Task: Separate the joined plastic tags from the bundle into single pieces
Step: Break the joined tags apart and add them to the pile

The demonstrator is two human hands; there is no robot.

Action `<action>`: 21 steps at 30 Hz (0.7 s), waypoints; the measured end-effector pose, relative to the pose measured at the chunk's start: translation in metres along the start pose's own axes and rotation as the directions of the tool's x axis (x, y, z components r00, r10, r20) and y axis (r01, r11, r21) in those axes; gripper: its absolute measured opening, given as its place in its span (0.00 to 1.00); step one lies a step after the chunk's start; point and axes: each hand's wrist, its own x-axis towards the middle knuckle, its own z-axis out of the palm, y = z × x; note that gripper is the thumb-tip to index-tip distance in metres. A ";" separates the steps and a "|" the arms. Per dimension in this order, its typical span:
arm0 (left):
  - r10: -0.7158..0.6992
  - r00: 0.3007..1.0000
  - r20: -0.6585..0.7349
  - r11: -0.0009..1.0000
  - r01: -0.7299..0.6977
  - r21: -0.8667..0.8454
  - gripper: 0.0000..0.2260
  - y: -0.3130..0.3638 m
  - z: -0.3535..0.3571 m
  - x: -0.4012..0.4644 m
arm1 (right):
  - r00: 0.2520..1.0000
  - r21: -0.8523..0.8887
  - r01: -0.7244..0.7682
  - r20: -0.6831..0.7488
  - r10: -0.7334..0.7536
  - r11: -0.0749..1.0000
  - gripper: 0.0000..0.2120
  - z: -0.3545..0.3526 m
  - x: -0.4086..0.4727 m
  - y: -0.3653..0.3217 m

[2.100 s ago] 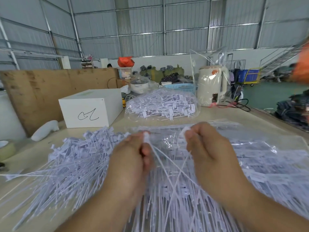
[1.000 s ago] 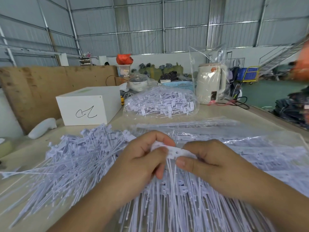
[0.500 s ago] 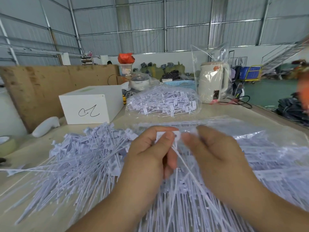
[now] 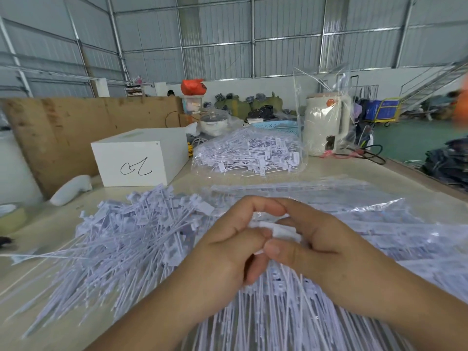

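**Both hands pinching a joined strip of tags over the near edge of the table**

The table (image 4: 63,325) is carrying everything, its pale top running from the near edge back to a brown cardboard sheet (image 4: 76,127) standing along the far left side. A loose pile of separated tags (image 4: 121,244) is fanning out over the near left part of the table, heads toward the far side, thin tails toward the near left corner. A clear plastic sheet of tags (image 4: 405,236) is lying across the near right part. Further back, near the middle of the far edge, a clear bag of tags (image 4: 248,153) is sitting just beside a white box (image 4: 141,158) with a scribble on its front; a cream kettle (image 4: 326,125) wrapped in clear plastic is standing toward the far right corner. A white handle-shaped object (image 4: 71,190) is lying by the left edge, near a roll of tape (image 4: 11,216).

The left hand (image 4: 228,254) and right hand (image 4: 321,247) are meeting at the middle of the near edge — fingers curled, fingertips touching above. Between them the joined tags (image 4: 283,230) are being held by their white heads: the left thumb and forefinger are pinching one end, the right thumb and fingers the other. The tails are hanging down below the hands into the mass of strips at the near edge.
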 end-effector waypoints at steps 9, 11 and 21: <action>-0.003 0.989 -0.149 0.989 0.025 0.148 0.08 -0.011 -0.001 0.004 | 0.987 -0.040 -0.071 -0.146 0.065 0.997 0.06 0.004 0.002 0.005; -0.028 0.992 -0.125 0.993 0.042 0.111 0.12 -0.010 0.000 0.004 | 0.988 -0.025 -0.042 -0.149 0.038 0.999 0.07 0.005 0.001 0.000; -0.149 0.986 0.076 0.979 0.158 -0.131 0.08 -0.004 0.006 0.007 | 0.987 -0.627 -0.092 -0.157 -0.010 0.774 0.23 0.019 -0.002 -0.014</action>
